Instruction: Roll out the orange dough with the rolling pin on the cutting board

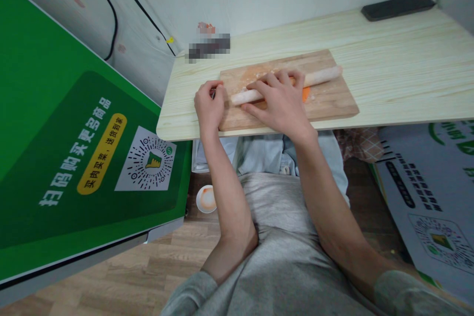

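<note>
A pale, flour-dusted rolling pin (324,76) lies slantwise across a wooden cutting board (333,103). My right hand (283,101) is laid over the middle of the pin, fingers bent across it. Under the pin and that hand an orange piece of dough (306,94) shows in part; the rest is covered. At the board's left edge is my left hand (210,106), its fingers curled in and thumb close to the index finger. Whatever those fingers hold, if anything, is hidden. Flour and an orange tint mark the board's surface.
The board rests on a light wooden table (407,69) against a wall. A black phone (398,7) lies at the back right, and a pixelated dark object (209,48) at the back left. A green panel (92,158) stands left; a white bowl (206,199) is below.
</note>
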`<state>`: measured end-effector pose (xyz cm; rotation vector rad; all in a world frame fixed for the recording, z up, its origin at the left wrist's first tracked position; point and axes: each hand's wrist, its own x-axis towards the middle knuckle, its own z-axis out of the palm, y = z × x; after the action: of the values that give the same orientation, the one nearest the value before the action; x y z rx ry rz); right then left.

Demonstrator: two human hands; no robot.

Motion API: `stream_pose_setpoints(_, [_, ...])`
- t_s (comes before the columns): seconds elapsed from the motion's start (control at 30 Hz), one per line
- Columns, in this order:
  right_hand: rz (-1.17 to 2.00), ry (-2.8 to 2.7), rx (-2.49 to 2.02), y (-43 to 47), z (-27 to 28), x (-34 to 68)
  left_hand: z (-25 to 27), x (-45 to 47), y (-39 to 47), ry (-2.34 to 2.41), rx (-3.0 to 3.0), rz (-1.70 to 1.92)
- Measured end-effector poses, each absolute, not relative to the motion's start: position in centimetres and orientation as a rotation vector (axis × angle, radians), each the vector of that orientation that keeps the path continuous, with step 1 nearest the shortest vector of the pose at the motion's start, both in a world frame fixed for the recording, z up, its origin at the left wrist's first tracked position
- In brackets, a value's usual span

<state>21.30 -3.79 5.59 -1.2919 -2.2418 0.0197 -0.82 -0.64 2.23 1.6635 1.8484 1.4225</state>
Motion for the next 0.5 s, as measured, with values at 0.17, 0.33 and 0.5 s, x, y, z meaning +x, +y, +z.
stream_pose_setpoints(0.17, [0.015, -2.251, -1.285, -3.76, 5.52, 21.31, 1.93, -1.05, -0.54, 1.848, 1.699, 1.432])
stream_pose_setpoints(0.33, [0.005, -2.255, -1.301, -3.71, 5.45, 21.28, 1.58, -1.2, -0.34, 1.848, 1.718, 1.44])
stream_pose_setpoints(0.5, [-0.03, -2.264, -1.277, -3.62, 5.27, 21.36, 1.54, -1.26, -0.32, 1.851, 1.728, 1.442])
